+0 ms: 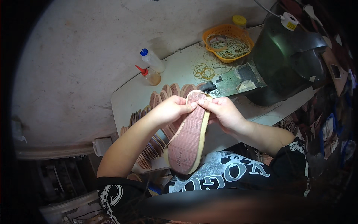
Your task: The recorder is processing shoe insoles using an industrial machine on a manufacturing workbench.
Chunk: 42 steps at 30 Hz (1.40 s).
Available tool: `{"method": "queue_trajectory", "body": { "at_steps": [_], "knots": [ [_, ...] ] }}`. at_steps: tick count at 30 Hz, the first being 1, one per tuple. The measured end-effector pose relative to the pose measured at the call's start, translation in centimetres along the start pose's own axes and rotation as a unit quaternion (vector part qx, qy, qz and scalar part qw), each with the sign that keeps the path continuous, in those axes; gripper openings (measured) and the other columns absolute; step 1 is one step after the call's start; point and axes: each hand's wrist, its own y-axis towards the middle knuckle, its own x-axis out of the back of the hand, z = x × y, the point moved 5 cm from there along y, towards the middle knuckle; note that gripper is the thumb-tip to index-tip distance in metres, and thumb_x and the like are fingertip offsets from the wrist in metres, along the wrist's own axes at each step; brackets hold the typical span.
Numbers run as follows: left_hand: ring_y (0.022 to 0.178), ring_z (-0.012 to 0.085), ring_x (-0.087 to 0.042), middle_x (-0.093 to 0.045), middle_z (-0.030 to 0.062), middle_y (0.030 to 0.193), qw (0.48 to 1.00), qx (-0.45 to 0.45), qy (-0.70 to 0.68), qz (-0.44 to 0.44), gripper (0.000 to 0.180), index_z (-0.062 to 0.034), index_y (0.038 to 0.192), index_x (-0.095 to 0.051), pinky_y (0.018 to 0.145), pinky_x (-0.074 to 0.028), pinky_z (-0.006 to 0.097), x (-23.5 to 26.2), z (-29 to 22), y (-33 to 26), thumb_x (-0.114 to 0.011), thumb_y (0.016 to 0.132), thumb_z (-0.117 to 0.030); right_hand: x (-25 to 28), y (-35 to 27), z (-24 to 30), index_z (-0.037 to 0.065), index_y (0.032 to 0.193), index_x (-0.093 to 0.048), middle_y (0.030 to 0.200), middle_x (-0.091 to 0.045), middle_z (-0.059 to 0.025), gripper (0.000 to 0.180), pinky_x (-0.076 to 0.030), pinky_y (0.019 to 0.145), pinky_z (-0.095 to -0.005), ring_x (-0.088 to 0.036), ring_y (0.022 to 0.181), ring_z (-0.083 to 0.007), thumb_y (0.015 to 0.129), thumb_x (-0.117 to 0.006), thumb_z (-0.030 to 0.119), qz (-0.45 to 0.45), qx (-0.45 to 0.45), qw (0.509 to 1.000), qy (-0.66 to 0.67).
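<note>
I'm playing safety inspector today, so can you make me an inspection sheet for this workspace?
Surface: pale table, partly covered
Work pieces: pink shoe sole held up; more soles in rows
Clutter: orange basket of looped bands, loose bands beside it; blue-capped bottle, red-tipped bottle
Left hand: pinching the pink shoe sole's far end
Right hand: pinching that same end
Cables: grey cable to a white fitting by the dark green machine
Surroundings: stained wall behind the table

free: tabletop between bottles, bands | blocked: machine arm beyond hands; soles left
</note>
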Motion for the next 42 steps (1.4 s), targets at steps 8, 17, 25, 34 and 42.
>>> {"method": "queue_trajectory", "body": {
  "at_steps": [8, 17, 25, 34, 42],
  "knots": [
    [0.037, 0.0123, -0.055, -0.061, 0.0072, 0.054, 0.997, 0.048, -0.022, -0.058, 0.039, -0.002, 0.079, -0.065, 0.034, -0.043, 0.021, -0.1, 0.3, 0.3, -0.057, 0.094, -0.037, 0.2, -1.6, -0.3, -0.003, 0.107, -0.064, 0.095, -0.067, -0.0076, 0.027, -0.052, 0.077, -0.0267, -0.064, 0.083, -0.0116, 0.089, -0.065, 0.018, 0.072, -0.015, 0.997, -0.025],
    [0.05, 0.0068, -0.043, -0.054, -0.0011, 0.056, 0.988, -0.008, 0.128, -0.086, 0.046, -0.0056, 0.063, -0.064, 0.049, -0.034, 0.024, 4.1, -0.7, 3.1, -0.069, 0.083, -0.046, 0.8, -6.5, -3.3, -0.003, 0.106, -0.065, 0.096, -0.068, -0.006, 0.025, -0.05, 0.077, -0.0252, -0.061, 0.086, -0.0086, 0.092, -0.062, 0.018, 0.022, 0.023, 0.992, -0.119],
    [0.06, 0.0106, -0.058, -0.064, 0.004, 0.069, 0.977, -0.124, -0.005, -0.171, 0.046, 0.0008, 0.081, -0.067, 0.059, -0.048, 0.025, 6.8, 0.4, 5.2, -0.065, 0.086, -0.045, 0.5, -1.4, -2.6, -0.003, 0.1, -0.067, 0.091, -0.068, -0.0052, 0.024, -0.049, 0.074, -0.0235, -0.06, 0.081, -0.0071, 0.093, -0.06, 0.019, -0.032, 0.126, 0.99, -0.056],
    [0.1, 0.0198, -0.061, -0.063, 0.0108, 0.109, 0.979, -0.142, -0.146, -0.025, 0.057, 0.0014, 0.124, -0.051, 0.093, -0.047, 0.034, 2.7, 1.3, 2.7, -0.076, 0.074, -0.011, -0.2, -0.7, -3.5, -0.002, 0.108, -0.064, 0.097, -0.067, -0.0065, 0.03, -0.051, 0.075, -0.0243, -0.063, 0.084, -0.0095, 0.095, -0.058, 0.024, -0.077, 0.093, 0.992, 0.025],
    [0.101, 0.0213, -0.061, -0.063, 0.0137, 0.109, 0.977, -0.142, -0.092, -0.133, 0.067, 0.0055, 0.12, -0.051, 0.094, -0.046, 0.035, 4.4, 0.2, 2.6, -0.084, 0.068, -0.02, -1.4, -2.0, -5.4, -0.002, 0.109, -0.06, 0.091, -0.069, -0.0127, 0.025, -0.054, 0.068, -0.0256, -0.066, 0.072, -0.0136, 0.095, -0.056, 0.018, 0.012, -0.011, 1.0, -0.008]
  ]
}}
